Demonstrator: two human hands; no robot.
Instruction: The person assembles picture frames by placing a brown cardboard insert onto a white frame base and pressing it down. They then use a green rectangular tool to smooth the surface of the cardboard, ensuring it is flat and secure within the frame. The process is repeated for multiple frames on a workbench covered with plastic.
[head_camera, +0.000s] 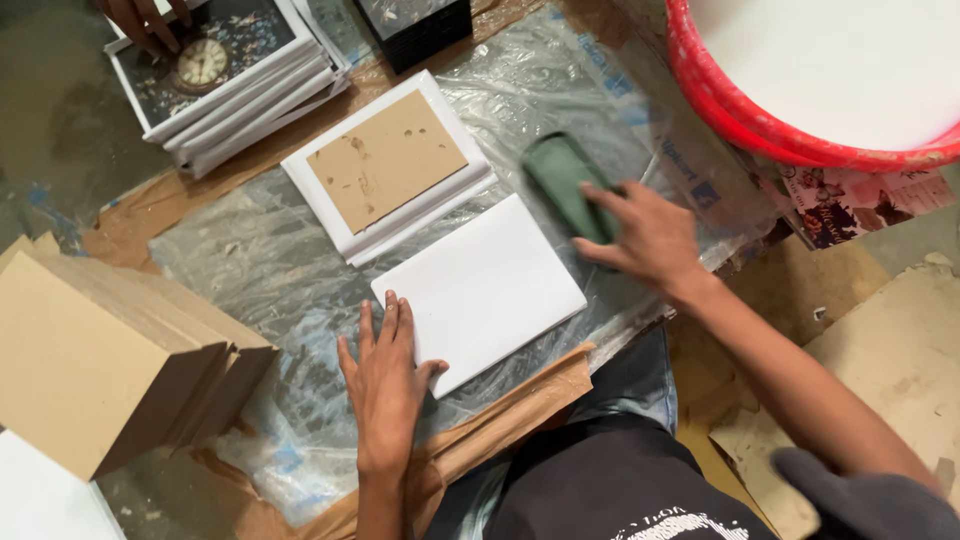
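One white sheet (482, 290) lies mid-frame on the plastic (250, 260), its long axis running lower left to upper right. My left hand (385, 375) presses flat, fingers spread, on its lower-left corner; my right hand (648, 238) grips a green pad (562, 180) just off the sheet's upper-right edge. I judge smoothing partly done; a board-backed piece (388, 162) waits above.

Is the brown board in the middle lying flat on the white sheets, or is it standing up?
Lying flat. The brown board rests face up on a small stack of white sheets, with white margins visible around all its edges.
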